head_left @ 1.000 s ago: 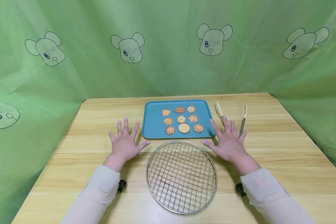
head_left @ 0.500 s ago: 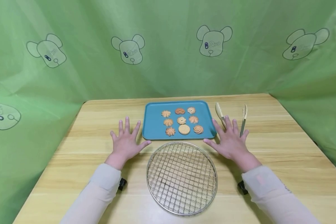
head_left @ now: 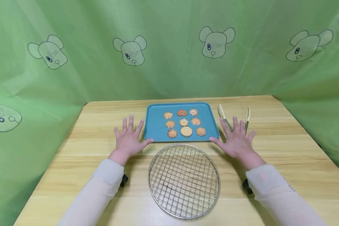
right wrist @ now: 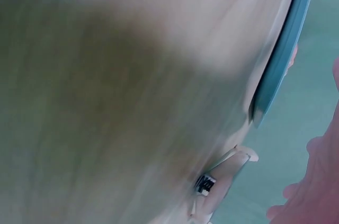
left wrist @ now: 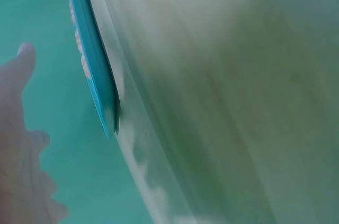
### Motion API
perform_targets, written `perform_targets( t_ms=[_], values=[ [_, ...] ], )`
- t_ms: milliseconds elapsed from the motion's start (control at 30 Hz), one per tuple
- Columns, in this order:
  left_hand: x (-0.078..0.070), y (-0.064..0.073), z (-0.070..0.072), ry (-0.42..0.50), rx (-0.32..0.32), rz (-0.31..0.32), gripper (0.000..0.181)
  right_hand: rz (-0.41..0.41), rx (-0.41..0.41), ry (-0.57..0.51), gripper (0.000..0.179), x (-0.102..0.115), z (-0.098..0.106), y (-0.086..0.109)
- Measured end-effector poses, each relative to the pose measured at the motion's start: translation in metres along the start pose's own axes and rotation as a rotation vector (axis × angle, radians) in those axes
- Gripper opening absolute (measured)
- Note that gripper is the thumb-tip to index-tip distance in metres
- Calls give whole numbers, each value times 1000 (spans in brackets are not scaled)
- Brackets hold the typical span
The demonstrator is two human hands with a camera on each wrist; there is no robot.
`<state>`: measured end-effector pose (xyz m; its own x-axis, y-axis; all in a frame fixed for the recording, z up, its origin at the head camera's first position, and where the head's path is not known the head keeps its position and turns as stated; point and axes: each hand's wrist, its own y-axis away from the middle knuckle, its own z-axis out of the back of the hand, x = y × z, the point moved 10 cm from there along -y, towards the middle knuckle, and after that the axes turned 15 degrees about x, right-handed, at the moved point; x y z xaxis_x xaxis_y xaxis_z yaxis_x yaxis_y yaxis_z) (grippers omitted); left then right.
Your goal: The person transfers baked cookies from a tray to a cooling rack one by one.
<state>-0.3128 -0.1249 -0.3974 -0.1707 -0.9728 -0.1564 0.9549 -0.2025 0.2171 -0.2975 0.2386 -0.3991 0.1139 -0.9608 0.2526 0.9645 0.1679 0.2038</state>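
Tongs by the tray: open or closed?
Open: in the head view, the tongs have their tips spread well apart, beside the blue tray.

We count nine cookies (head_left: 170,124) in three rows of three. Among these we record one pretzel-shaped piece (head_left: 182,113), one swirled piece (head_left: 200,131) and one flat round piece (head_left: 186,131). We list one table (head_left: 274,141), one tray (head_left: 154,122), one round wire rack (head_left: 184,181) and one pair of tongs (head_left: 221,111). We log one left hand (head_left: 128,140), one right hand (head_left: 238,142), two sleeves (head_left: 94,193) and two black wrist devices (head_left: 124,180). On the green cloth (head_left: 169,80) we tally five printed animal heads (head_left: 215,45).
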Motion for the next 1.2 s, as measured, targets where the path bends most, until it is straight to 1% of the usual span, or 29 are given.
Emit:
perform_targets(
  t_ms=[100, 333, 467, 667, 833, 1033, 1200],
  values=[
    [0, -4, 1, -3, -1, -5, 89, -17, -3, 1, 92, -6, 0, -2],
    [2, -12, 1, -18, 30, -9, 88, -45, -14, 7, 92, -18, 3, -7],
    [3, -16, 0, -17, 37, -17, 88, -64, -8, 4, 93, -24, 5, -8],
    [0, -22, -2, -26, 53, -38, 87, -120, -2, -2, 97, -37, 7, -12],
    [-1, -26, -3, -22, 61, -49, 87, -165, 11, -22, 100, -48, 9, -13],
    [0, -32, -5, -36, 64, -51, 88, -199, 25, -57, 106, -56, 10, -13],
    [1, -34, -6, -28, 77, -57, 88, -227, 48, -103, 109, -63, 5, -13]
  ],
)
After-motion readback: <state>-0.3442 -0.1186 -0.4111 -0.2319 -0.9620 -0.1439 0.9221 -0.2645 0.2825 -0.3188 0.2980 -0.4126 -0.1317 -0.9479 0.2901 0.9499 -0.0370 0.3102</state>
